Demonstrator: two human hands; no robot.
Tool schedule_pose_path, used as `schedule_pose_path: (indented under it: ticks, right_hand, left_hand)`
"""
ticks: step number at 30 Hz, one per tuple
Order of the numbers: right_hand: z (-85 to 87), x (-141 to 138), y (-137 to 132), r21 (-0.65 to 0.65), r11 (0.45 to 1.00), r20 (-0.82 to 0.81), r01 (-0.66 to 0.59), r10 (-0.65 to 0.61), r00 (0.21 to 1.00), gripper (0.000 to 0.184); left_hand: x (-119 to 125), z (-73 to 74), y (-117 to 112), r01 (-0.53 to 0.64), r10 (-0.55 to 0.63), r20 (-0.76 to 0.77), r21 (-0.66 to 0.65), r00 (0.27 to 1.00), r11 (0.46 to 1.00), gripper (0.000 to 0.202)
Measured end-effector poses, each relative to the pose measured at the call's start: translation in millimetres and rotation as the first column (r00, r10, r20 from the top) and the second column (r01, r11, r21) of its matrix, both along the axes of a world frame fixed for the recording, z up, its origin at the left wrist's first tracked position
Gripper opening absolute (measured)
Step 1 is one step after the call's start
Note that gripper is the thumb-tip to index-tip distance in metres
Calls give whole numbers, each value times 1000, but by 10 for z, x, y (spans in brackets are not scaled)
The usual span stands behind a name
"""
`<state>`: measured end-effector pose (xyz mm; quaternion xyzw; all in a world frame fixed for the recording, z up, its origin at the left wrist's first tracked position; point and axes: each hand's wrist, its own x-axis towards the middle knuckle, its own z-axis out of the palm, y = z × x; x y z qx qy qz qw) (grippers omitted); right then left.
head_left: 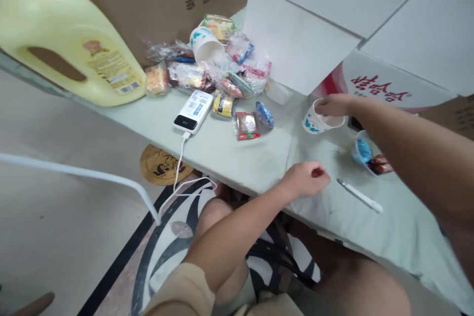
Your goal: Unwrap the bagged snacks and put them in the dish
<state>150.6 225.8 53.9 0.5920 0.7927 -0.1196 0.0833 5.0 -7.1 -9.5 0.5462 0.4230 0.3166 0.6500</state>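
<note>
My right hand (335,105) reaches over the table to a white paper cup (314,123) with a blue leaf print. Its fingers are closed at the rim, partly inside the cup, and their tips are hard to make out. Nearer the table's front edge, my left hand (307,179) is curled loosely with nothing visible in it. A white pen-like stick (359,196) with a dark tip lies to the right of my left hand. Beneath my right forearm stands a clear plastic tub (361,155) with blue and brown wrapped items.
Wrapped snacks (188,75) are heaped at the back around a tipped paper cup (207,45). A power bank (194,111) with a white cable (179,163) lies at the front edge. A large yellow jug (74,44) stands left. Cardboard (155,5) and white boxes (296,34) line the back.
</note>
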Motion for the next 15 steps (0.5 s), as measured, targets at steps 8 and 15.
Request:
schedule_pose_path:
  ticks: [8, 15]
  right_hand:
    - [-54, -1069, -675, 166, 963, -148, -212, 236, 960, 66]
    - [-346, -866, -992, 218, 976, -410, 27, 66, 910, 42]
  left_hand:
    - [36, -13, 0, 56, -44, -163, 67, 986, 996, 11]
    - [-66, -72, -154, 242, -181, -310, 171, 933, 955, 12]
